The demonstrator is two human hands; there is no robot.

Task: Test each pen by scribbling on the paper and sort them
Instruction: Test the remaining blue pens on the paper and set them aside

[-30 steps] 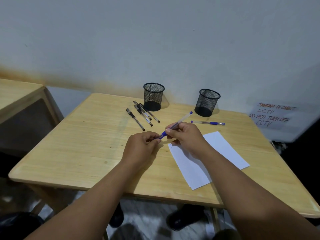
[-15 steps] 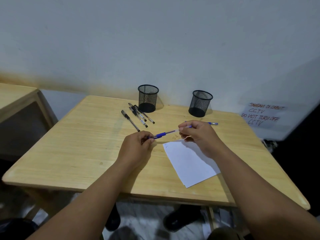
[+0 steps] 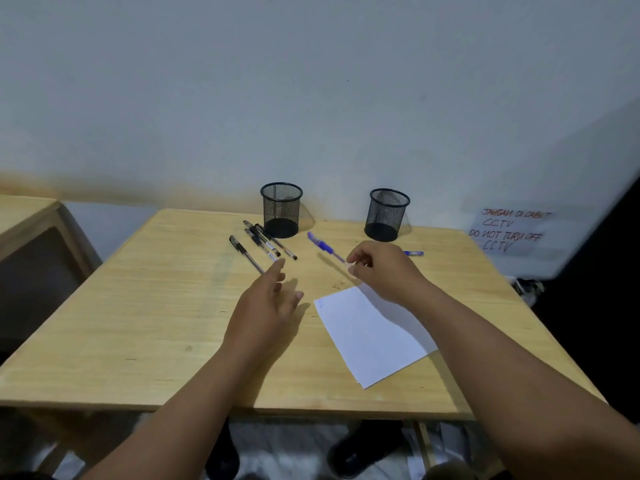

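Currently your right hand pinches the blue pen by its end, apparently capped, above the table. Your left hand is loose-fingered, holding nothing. Sorting applies: carry it to a cup; paper lies below.

Legible text: one handwritten sign.
Paper notice on wall, beyond right hand: "JANGAN DI CABUT CCTV / DO NOT TURN OFF CCTV".
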